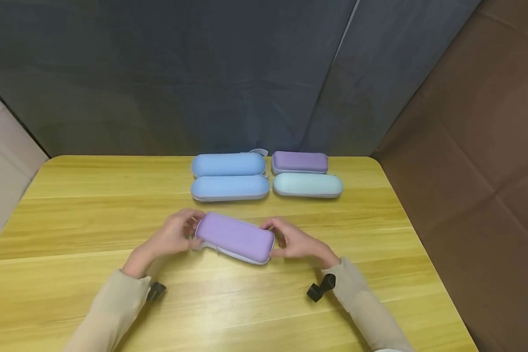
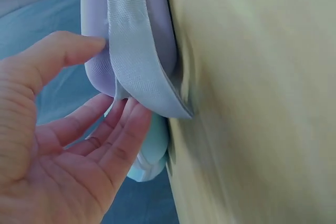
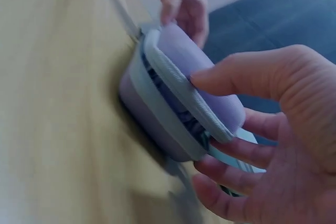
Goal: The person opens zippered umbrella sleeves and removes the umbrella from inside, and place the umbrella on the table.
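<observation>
A light purple zip case (image 1: 235,237) with pale grey zipper edging lies at a slant between both hands. Its left end is gripped by my left hand (image 1: 171,237), thumb on one side and fingers on the other. In the left wrist view a grey fabric strap (image 2: 134,51) hangs off that end near the fingers. My right hand (image 1: 297,240) holds the opposite end, its thumb on the lid and fingertips around the rim. The right wrist view shows the zipper edges (image 3: 176,90) parted there, with a dark, patterned interior in the gap.
Behind the held case stand two blue cases (image 1: 229,187), one behind the other. To their right are a mint case (image 1: 308,185) and a darker purple case (image 1: 300,161). All rest toward the back of the wooden table (image 1: 92,220), before a dark curtain (image 1: 180,73).
</observation>
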The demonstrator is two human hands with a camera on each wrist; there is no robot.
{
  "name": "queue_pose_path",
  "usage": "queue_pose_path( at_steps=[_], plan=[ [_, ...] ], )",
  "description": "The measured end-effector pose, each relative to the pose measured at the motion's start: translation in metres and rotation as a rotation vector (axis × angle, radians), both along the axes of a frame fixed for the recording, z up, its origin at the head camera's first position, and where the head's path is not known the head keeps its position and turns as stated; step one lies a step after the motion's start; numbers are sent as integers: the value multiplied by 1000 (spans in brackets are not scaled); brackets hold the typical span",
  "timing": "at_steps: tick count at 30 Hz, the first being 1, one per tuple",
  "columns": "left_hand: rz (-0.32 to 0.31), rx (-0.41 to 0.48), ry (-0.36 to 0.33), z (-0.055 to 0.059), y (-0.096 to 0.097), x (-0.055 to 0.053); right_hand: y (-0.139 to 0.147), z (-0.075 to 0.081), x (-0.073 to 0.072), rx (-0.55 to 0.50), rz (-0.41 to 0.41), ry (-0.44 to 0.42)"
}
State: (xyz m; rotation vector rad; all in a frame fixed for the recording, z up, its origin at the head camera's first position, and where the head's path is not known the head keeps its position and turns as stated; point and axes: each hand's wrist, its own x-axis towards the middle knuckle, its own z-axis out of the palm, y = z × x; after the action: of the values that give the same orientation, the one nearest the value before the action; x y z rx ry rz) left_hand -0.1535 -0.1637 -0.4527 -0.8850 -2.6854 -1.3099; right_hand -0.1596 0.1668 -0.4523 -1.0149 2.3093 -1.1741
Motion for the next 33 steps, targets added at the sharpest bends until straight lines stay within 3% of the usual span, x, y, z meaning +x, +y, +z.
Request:
queue_pose_path(
  at_steps=[4, 8, 13, 19, 26, 33],
  plan=[
    [-30, 24, 36, 1, 6, -10, -3, -3, 14, -3, -52, 60],
    [-20, -42, -4, 6, 17, -19, -8, -5, 33, 1, -124, 76],
    [10, -165, -30, 13, 39, -27, -22, -10, 60, -33, -283, 68],
    [13, -213, -20, 20, 71, -34, -40, -18, 87, -94, -462, 86],
    [35, -307, -56, 25, 96, -37, -52, -20, 99, -102, -530, 78],
    [162, -404, -87, 29, 112, -30, -55, -22, 103, -83, -556, 75]
  ],
)
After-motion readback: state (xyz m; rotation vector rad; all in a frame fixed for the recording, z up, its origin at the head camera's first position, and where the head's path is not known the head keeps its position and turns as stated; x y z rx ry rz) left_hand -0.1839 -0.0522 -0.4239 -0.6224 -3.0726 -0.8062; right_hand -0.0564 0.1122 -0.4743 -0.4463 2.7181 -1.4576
